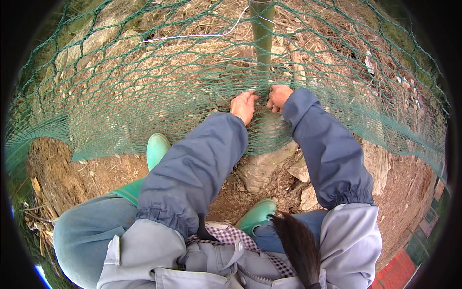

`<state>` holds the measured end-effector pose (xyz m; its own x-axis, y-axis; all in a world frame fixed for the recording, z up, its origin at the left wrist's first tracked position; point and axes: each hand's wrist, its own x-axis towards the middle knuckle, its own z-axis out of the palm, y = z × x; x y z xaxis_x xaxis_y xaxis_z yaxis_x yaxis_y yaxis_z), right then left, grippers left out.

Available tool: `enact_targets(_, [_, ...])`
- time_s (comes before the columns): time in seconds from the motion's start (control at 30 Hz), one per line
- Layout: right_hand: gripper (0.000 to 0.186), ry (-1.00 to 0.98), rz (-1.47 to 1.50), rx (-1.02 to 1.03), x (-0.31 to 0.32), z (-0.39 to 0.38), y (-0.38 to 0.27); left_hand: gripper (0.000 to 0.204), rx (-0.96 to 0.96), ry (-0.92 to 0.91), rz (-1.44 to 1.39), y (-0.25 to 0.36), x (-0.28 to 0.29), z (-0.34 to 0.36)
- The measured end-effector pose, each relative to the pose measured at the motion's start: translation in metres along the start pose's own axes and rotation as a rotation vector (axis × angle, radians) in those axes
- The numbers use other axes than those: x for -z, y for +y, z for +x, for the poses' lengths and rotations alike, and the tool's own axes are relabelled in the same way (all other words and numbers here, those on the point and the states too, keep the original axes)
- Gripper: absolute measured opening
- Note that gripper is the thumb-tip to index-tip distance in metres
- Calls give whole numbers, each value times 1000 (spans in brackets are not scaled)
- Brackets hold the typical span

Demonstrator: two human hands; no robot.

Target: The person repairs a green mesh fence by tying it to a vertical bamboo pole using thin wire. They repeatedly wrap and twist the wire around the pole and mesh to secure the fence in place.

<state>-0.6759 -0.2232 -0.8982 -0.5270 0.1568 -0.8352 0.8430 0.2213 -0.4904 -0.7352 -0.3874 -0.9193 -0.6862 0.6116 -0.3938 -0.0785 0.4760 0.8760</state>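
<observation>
Green netting (110,113) hangs across the view, its mesh bunched finer toward the bottom. Behind it a green post (263,43) stands upright. My left hand (244,106) is at the net just left of the post's foot, thumb and fingertips pinched together. Close by on the right, my right hand (279,98) has its fingers curled in at the net by the post. What either hand grips, if anything, is too small or hidden to make out. A thin pale wire (202,36) runs from the post's upper part out to the left, with a short end on the right.
Several rocks (264,166) lie below the net on brown soil. Dry grass and twigs (183,53) cover the slope behind it. My green boots (157,148) are on the ground near the net's lower edge. Sticks (45,226) lie at the left, and something red (397,269) shows at the lower right.
</observation>
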Motion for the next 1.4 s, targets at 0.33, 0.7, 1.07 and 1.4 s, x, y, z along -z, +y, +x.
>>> enact_targets(0.33, [25,13,6,-102,-3,-14,-14,9,394,12,-178,4,-1,23])
enact_targets(0.7, [48,233,-247,-21,-16,-35,-35,6,585,-150,-599,12,21,25])
enact_targets(1.07, [45,376,-676,10,-18,-43,-31,10,357,-412,-293,16,14,15])
enact_targets(1.4, [43,411,-565,300,-14,-22,1,10,-94,-118,525,21,3,-5])
